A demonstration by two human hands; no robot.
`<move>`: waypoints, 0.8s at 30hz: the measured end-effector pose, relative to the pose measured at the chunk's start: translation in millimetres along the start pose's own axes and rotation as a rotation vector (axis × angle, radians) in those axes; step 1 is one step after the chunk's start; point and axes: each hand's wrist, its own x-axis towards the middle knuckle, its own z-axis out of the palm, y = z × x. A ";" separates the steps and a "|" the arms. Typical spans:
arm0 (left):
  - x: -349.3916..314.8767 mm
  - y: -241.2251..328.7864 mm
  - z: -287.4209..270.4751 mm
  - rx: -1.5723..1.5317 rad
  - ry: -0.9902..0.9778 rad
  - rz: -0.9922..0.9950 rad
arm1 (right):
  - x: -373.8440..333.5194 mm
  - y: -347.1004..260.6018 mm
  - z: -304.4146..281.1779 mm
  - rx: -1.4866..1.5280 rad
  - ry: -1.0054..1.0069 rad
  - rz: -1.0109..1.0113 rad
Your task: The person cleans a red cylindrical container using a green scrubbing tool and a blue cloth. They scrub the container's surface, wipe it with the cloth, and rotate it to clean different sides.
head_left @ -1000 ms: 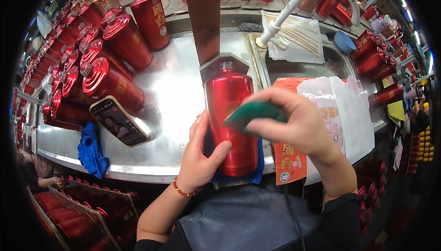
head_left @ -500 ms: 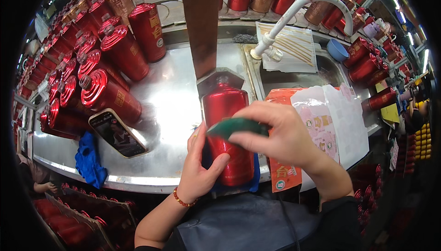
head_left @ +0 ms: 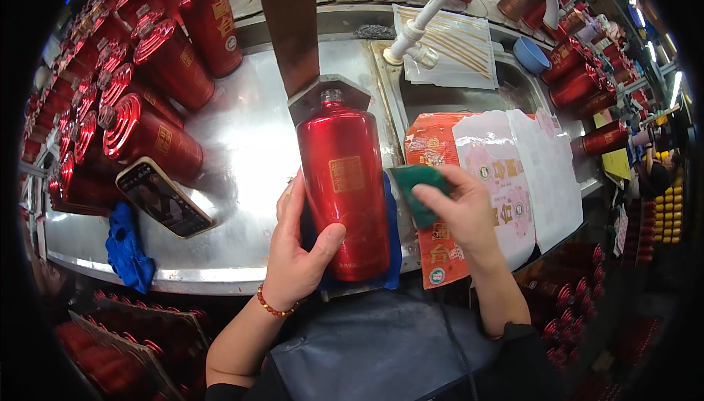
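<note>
A glossy red bottle [head_left: 345,217] with a gold square mark lies in front of me, its neck pointing away against a dark angled holder [head_left: 352,91]. My left hand [head_left: 302,243] grips the bottle's left side, thumb across its front and the other fingers partly hidden behind it. Just right of the bottle and apart from it, my right hand [head_left: 462,206] pinches a green squeegee-like pad [head_left: 418,190] between thumb and fingers. Beneath the bottle, a blue cloth [head_left: 392,236] shows along its right edge. Printed label sheets [head_left: 499,181] in red, pink and white lie beside my right hand.
Many red bottles [head_left: 172,63] crowd the left of the metal counter [head_left: 242,144]. A phone [head_left: 163,197] leans there near a crumpled blue cloth [head_left: 128,243]. At the right are a white faucet [head_left: 418,30], thin sticks on paper [head_left: 455,45] and a blue bowl [head_left: 532,55]. A brown post [head_left: 286,27] rises ahead.
My right hand has moved off the bottle to the right with the green pad, uncovering the gold mark. My left hand stays on the bottle. The whole view has shifted slightly.
</note>
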 end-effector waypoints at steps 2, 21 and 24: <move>0.7 0.9 0.5 -0.009 0.006 -0.005 | -13.7 -14.7 -0.5 0.070 -0.072 -0.064; -1.4 -0.9 -15.0 0.488 -0.104 0.397 | -46.2 -27.5 21.1 -0.952 0.032 -1.010; -2.1 -0.4 -9.9 0.475 -0.088 0.422 | -71.6 -31.9 22.7 -0.905 -0.307 -1.013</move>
